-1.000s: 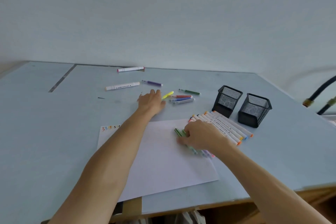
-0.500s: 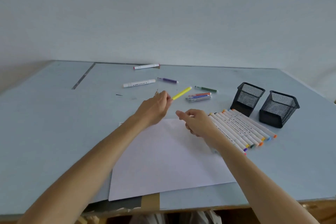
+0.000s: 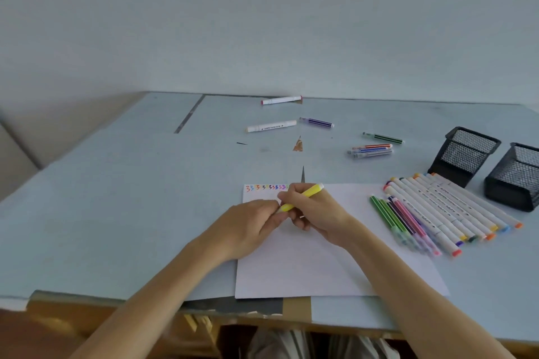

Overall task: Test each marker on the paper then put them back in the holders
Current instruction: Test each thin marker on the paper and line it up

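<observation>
- The table (image 3: 116, 213) fills the lower half of the frame and carries everything; no marker is back in a holder yet, as far as can be seen.
- The paper (image 3: 320, 265) lies at lower centre, with a short row of coloured test marks (image 3: 267, 187) along its top left edge, so the testing looks only partly done.
- Two black mesh holders (image 3: 463, 154) stand at the right edge and appear empty.
- A row of thick white markers (image 3: 443, 210) and thin striped ones (image 3: 405, 221) lies at right of the paper.
- Loose markers (image 3: 372, 150) lie scattered at upper centre.
- The right hand (image 3: 316, 213) is closed round a yellow marker (image 3: 306, 195) over the paper.
- The left hand (image 3: 248, 224) pinches its lower end, probably the cap.
</observation>
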